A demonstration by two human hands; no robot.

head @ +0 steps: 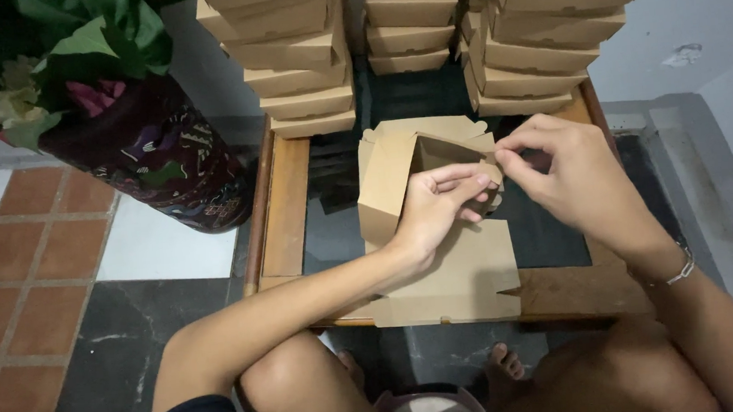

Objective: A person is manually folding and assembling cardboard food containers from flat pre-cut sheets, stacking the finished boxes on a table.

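Kraft carton blank (pixel 439 252), long axis 12–6 o'clock on worktop (pixel 285 212); left hand (pixel 435 205) pinches raised corner flap, right hand (pixel 566 166) pinching it from 3 o'clock.

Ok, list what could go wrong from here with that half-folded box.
1. The left hand and right hand pinch one corner of the kraft cardboard box; the tab may tear or crease.
2. The stacks of folded boxes lean close behind; a bump could topple them.
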